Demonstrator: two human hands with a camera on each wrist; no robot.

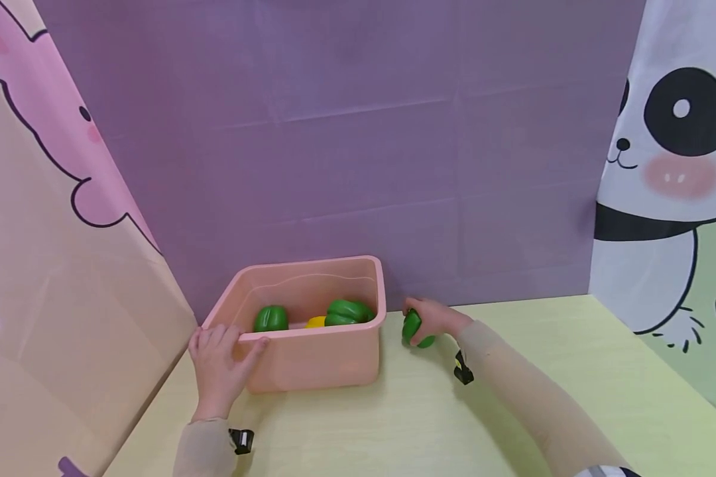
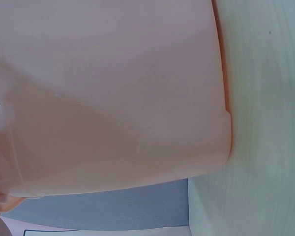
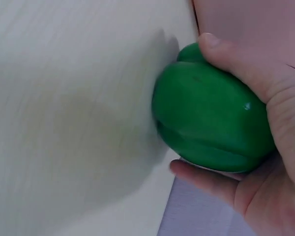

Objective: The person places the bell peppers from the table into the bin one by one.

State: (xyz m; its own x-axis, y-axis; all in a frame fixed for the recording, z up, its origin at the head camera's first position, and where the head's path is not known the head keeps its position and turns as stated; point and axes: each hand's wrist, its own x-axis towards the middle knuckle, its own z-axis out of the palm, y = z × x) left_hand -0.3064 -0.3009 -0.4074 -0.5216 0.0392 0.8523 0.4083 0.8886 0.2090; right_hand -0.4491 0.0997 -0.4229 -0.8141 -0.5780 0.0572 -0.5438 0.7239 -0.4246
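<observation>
A pink plastic bin (image 1: 316, 361) stands on the table near the back wall. My left hand (image 1: 217, 364) grips its front rim at the left corner, fingers over the edge and thumb along the outside. In the left wrist view the bin's smooth side wall (image 2: 118, 98) fills most of the picture. To the right of the bin, my right hand (image 1: 432, 321) holds a green bell pepper (image 3: 211, 110) between thumb and fingers, low over the table. Inside the bin lie a green bell pepper (image 1: 271, 318) at left, another green pepper (image 1: 346, 313) at right, and a partly hidden yellow thing (image 1: 315, 322).
The pale wooden table (image 1: 394, 424) runs in front of the bin and to its right. A purple sheet (image 1: 358, 165) hangs behind. Side panels with cartoon animals, including a panda (image 1: 662, 165), stand at left and right.
</observation>
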